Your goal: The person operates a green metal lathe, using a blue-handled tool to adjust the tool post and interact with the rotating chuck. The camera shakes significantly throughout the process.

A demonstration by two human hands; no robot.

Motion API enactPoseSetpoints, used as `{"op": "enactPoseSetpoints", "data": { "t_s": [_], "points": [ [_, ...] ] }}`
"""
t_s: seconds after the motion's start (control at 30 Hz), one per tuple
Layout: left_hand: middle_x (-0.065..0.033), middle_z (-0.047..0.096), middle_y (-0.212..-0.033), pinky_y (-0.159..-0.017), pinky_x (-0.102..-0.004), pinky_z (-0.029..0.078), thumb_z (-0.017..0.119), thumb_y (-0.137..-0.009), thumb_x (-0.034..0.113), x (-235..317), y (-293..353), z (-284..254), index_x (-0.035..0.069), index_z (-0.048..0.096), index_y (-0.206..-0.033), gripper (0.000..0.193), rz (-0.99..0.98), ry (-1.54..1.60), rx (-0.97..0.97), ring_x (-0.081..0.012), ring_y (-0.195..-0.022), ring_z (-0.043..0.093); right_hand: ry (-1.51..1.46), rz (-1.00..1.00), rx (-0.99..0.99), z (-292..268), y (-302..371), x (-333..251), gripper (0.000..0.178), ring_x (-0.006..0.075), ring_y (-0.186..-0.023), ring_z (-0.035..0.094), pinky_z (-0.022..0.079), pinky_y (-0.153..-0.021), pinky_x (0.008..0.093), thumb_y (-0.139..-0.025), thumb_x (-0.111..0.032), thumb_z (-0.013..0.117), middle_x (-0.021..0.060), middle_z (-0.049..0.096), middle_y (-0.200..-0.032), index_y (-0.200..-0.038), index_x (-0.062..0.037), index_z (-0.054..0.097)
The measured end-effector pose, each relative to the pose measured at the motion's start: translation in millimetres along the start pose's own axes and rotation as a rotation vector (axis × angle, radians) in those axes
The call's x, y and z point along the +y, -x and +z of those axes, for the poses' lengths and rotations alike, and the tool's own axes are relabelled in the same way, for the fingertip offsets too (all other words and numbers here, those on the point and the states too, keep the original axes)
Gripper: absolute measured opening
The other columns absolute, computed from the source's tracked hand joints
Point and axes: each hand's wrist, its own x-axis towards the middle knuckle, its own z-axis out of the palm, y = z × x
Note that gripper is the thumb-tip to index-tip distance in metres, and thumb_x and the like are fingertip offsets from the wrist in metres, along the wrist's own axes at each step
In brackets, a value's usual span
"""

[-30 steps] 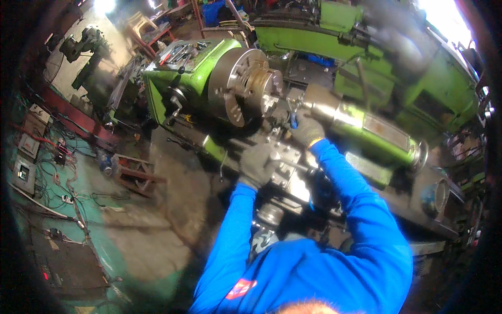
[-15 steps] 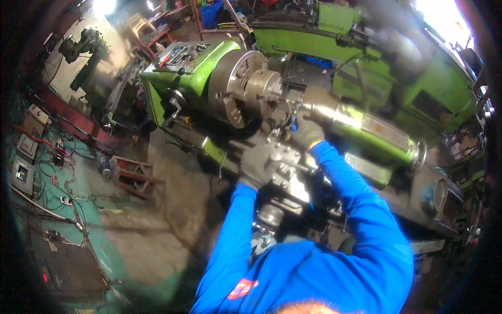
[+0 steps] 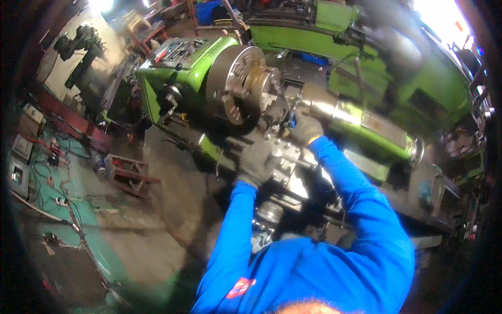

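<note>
Nearer the wearer than the chuck (image 3: 219,78), left hand (image 3: 257,163): gloved, apparently curled closed around the end of a metal lever (image 3: 294,160); the fingertips are hidden. A slip of the glove could jerk the lever and shift the metal block (image 3: 297,187) under it.

Right of the chuck, right hand (image 3: 307,128): gloved and partly bent beside a blue-handled tool (image 3: 292,120); whether it grips or only touches that tool cannot be told. Reaching farther left could bring the glove against the chuck.

On the chuck's right face, round metal piece (image 3: 256,79): whether it is turning cannot be told. If it is, it could snag the glove or fling the tool; if poorly clamped, it might work loose.

Farther right of the chuck, shiny cylinder (image 3: 321,108): close beyond the right hand, so a sudden pull-back could knock knuckles on it.
</note>
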Motion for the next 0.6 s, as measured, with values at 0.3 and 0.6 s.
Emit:
{"op": "enactPoseSetpoints", "data": {
  "t_s": [0.3,0.6],
  "points": [
    [-0.017,0.074,-0.111,-0.09,-0.0509,0.055,0.059,-0.1,0.057,-2,1,-2,0.009,0.075,-0.112,0.051,0.007,-0.033,0.006,-0.0417,-0.104,0.07,-0.02,0.02,-0.028,-9,13,-5,0.054,0.0446,-0.112,0.07,0.054,-0.098,0.0535,-0.094,-0.037,0.065,0.0288,0.071,-0.12,-0.133,-0.0007,0.056],
    [-0.0174,0.073,-0.122,-0.094,-0.0518,0.052,0.057,-0.099,0.062,0,-1,-1,0.011,0.073,-0.126,0.06,-0.037,-0.061,-0.064,-0.0402,-0.113,0.068,-0.032,0.0,0.011,10,-24,12,0.05,0.0434,-0.112,0.07,0.055,-0.098,0.0519,-0.095,-0.037,0.063,0.0299,0.071,-0.117,-0.132,-0.004,0.057]
  ]
}}
